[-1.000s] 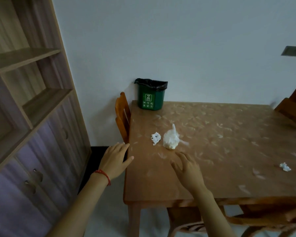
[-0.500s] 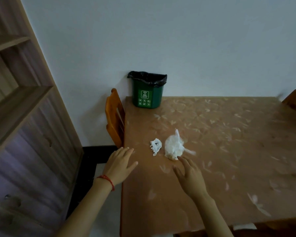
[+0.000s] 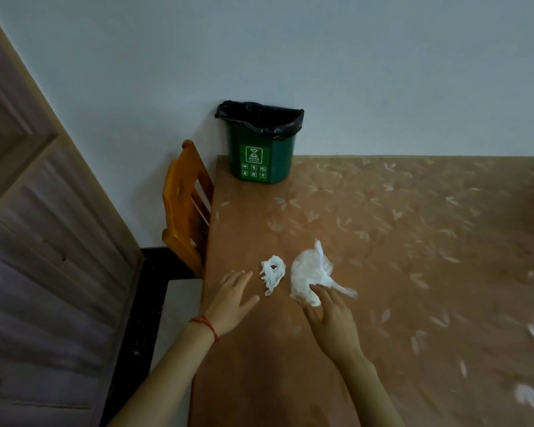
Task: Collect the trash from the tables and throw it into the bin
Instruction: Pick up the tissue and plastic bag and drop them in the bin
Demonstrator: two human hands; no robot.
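Observation:
A crumpled white tissue (image 3: 272, 272) and a larger scrunched clear plastic bag (image 3: 310, 271) lie side by side near the left edge of the brown patterned table (image 3: 398, 241). A green bin (image 3: 261, 155) with a black liner stands at the table's far left corner against the wall. My left hand (image 3: 232, 300), a red string on its wrist, hovers open just left of the tissue, apart from it. My right hand (image 3: 330, 315) reaches forward with straight fingers, and its fingertips touch the near edge of the plastic bag.
An orange wooden chair (image 3: 185, 204) is tucked against the table's left side. A tall wooden shelf unit (image 3: 43, 241) fills the left of the view. Floor shows between the shelf unit and the table.
The view has drawn closer to the table. Both hands moved forward: my right fingertips now reach the plastic bag, and my left hand has come over the table edge beside the tissue.

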